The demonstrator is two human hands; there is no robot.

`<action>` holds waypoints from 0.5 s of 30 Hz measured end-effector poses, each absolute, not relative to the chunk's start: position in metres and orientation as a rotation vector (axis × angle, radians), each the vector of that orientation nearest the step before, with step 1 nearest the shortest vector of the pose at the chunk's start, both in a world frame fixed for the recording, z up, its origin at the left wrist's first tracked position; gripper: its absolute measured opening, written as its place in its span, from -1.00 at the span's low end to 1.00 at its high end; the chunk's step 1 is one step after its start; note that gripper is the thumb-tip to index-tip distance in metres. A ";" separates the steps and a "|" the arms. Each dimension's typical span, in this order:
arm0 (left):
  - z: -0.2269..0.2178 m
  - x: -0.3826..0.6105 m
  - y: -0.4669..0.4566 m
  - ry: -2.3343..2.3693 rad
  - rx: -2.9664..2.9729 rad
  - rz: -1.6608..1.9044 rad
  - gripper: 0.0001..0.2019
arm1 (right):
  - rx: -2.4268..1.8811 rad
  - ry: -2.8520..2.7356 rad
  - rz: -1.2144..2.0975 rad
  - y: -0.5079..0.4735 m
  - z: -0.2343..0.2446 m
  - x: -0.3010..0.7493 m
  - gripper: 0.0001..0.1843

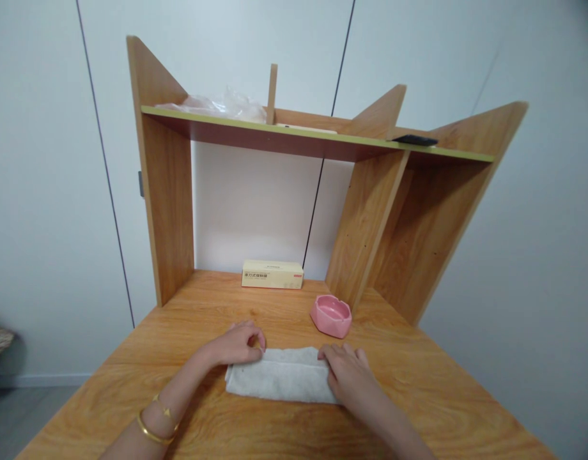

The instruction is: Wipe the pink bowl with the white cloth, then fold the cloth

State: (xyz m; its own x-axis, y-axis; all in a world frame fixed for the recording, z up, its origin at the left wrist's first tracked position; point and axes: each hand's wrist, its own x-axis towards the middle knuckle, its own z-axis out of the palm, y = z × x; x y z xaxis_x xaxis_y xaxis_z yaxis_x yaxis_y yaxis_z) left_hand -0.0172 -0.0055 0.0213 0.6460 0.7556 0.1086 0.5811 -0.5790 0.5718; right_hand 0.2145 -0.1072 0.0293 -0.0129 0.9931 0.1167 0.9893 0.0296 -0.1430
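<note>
Left hand (236, 345) curled, fingertips pinching the upper left corner of a folded grey-white cloth (279, 375); right hand (348, 377) laid flat, fingers pressing down the cloth's right end, grip released rather than clenched. Cloth lying flat on the wooden tabletop (442, 390), near the front edge, between both hands. Gold bracelets (156, 421) on the left wrist. Just beyond the right hand, apart from the cloth, a pink ceramic dish (331, 315). Farther back against the wall, a long cream cardboard box (272, 274) with a red label. Above, a wooden hutch shelf (294, 135) with upright dividers, carrying crumpled clear plastic (227, 105) at left and a flat dark object (415, 139) at right. Pale wall panels (45, 191) behind.
</note>
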 end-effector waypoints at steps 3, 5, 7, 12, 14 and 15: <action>0.019 -0.021 -0.001 1.137 2.371 0.484 -0.78 | -2.073 -2.083 0.053 -0.105 0.024 0.218 -0.57; 0.016 -0.024 0.003 1.144 2.350 0.446 -0.79 | -2.119 -2.050 0.018 -0.103 0.023 0.221 -0.60; 0.013 -0.027 0.008 1.102 2.300 0.374 -0.82 | -2.183 -2.034 -0.024 -0.101 0.024 0.224 -0.66; 0.007 -0.033 0.019 1.063 2.177 0.318 -0.82 | -2.233 -2.108 0.054 -0.092 0.036 0.221 -0.77; 0.007 -0.035 0.023 1.128 2.170 0.416 -0.82 | -2.227 -2.107 -0.009 -0.085 0.042 0.214 -0.76; 0.008 -0.036 0.026 1.197 2.169 0.461 -0.82 | -2.221 -2.092 -0.075 -0.080 0.044 0.210 -0.76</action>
